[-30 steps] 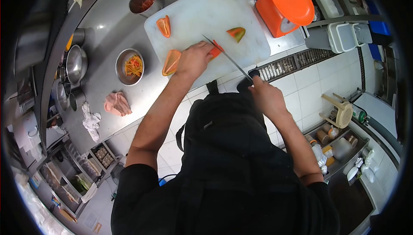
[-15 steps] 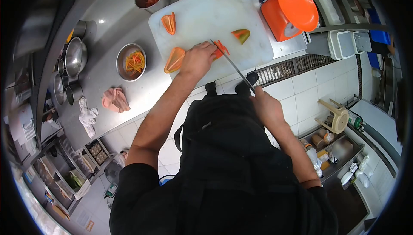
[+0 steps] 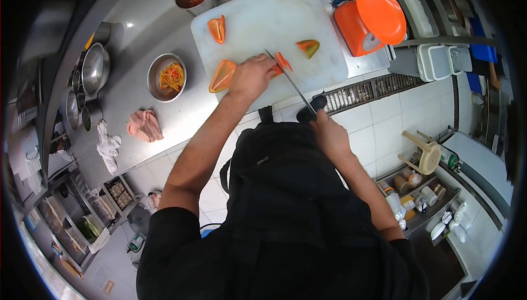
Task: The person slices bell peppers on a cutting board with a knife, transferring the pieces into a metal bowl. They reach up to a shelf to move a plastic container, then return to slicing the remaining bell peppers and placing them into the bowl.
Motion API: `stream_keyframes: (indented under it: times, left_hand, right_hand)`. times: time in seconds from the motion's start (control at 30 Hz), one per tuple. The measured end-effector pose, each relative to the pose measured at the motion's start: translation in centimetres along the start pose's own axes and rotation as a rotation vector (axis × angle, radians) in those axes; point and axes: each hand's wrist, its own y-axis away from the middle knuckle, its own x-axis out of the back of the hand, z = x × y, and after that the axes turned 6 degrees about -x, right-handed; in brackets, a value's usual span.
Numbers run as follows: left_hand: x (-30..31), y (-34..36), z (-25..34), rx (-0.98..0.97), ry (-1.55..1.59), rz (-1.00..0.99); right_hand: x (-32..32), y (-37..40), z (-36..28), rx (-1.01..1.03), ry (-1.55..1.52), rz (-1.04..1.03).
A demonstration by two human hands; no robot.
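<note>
My right hand (image 3: 331, 136) is wrapped round the handle of a long knife (image 3: 297, 89). Its blade slants over the near edge of the white cutting board (image 3: 263, 20), the tip beside my left fingers. With fingers curled, my left hand (image 3: 251, 79) presses a piece of red pepper against the board, mostly hidden under the fingertips. Thin red pepper strips (image 3: 283, 62) lie just right of the blade. One orange-red pepper piece (image 3: 223, 76) rests left of my left hand, and another pepper piece (image 3: 217, 29) lies farther up. A green-and-orange pepper piece (image 3: 308, 48) sits at the right.
A steel bowl (image 3: 155, 83) of yellow and red strips stands left of the board. Behind it is a steel pot (image 3: 209, 4) with red contents. An orange scale (image 3: 351, 28) stands at the right. Pink cloth (image 3: 145, 126) and white cloth (image 3: 108, 147) lie on the steel counter.
My right hand and the knife handle have shifted slightly left and toward the board. My left hand stays on the pepper. The whole view has turned a little.
</note>
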Motion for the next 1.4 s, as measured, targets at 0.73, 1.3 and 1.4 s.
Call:
stream_keyframes:
  times: [0.73,1.3,1.4]
  left_hand:
    - [-0.1,0.6,-0.2,-0.056,0.023,0.058]
    - [0.6,2.2,-0.2,0.08,-0.142,-0.203]
    - [1.2,1.5,0.9,0.103,-0.149,-0.274]
  right_hand:
    - [-0.9,-0.2,-1.0,0.004,-0.052,-0.003]
    - [-5.4,-2.9,2.1,0.175,-0.119,0.158]
    - [-5.4,-2.4,2.0,0.182,-0.125,0.174]
